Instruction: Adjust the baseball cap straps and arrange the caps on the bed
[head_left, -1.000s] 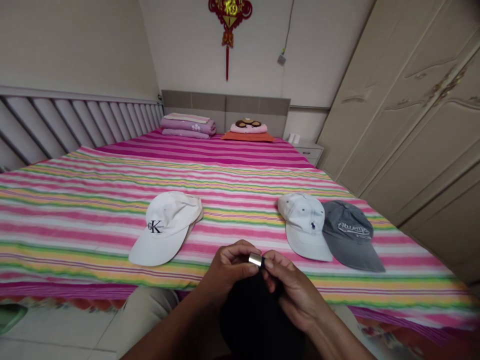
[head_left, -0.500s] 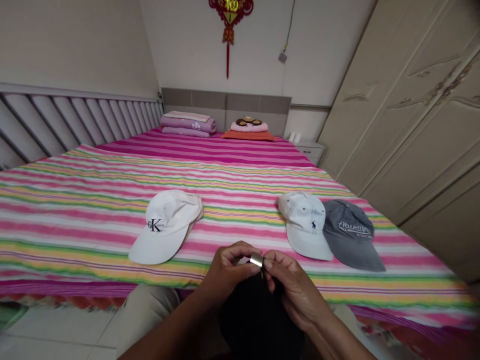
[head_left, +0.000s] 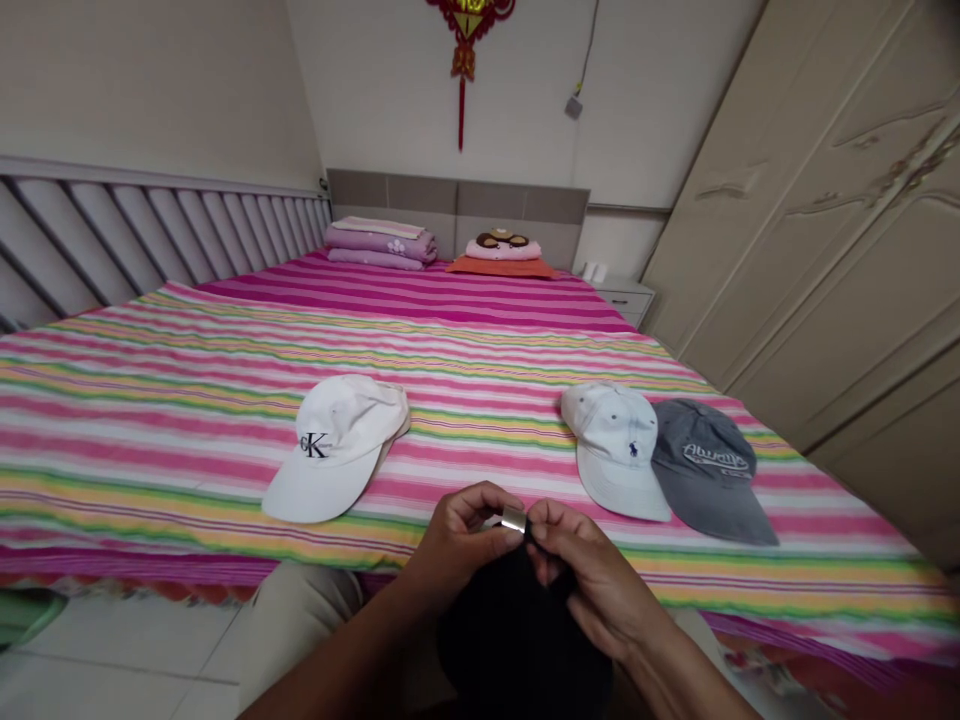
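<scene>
From where I stood, far L of the black cap (head_left: 521,640), the grey railing (head_left: 154,240) ran along the bed's side, w/ a green item (head_left: 30,615), cut off by the view, on the floor below. Nearer, but well apart from the black cap on its L, the white CK cap (head_left: 334,450) lay on the striped sheet (head_left: 465,440), brim angled toward the person & to the L. Beyond it, up at the headboard (head_left: 405,200), sat the folded purple bedding (head_left: 381,245).

Just at the black cap's upper L, the left hand (head_left: 469,530) had its fingers closed on the metal buckle (head_left: 514,519), pinched btwn thumb & index. The black cap itself was in the person's lap area, in front of the bed edge, its lower pt. out of view. Straight beyond it on the wall hung the red ornament (head_left: 463,60), w/ the pink folded stack (head_left: 502,252) beneath, a bit R, on an orange cloth (head_left: 502,268). At the black cap's upper R, the right hand (head_left: 592,560) had its fingers gripping the dark strap (head_left: 529,530) by the buckle.

Farther R of the black cap, the pale cap (head_left: 619,450) w/ a small dark logo touched the grey cap (head_left: 712,470), lettered "Always". Behind stood the bedside cabinet (head_left: 626,300), then, far R, the cream wardrobe (head_left: 810,260).
</scene>
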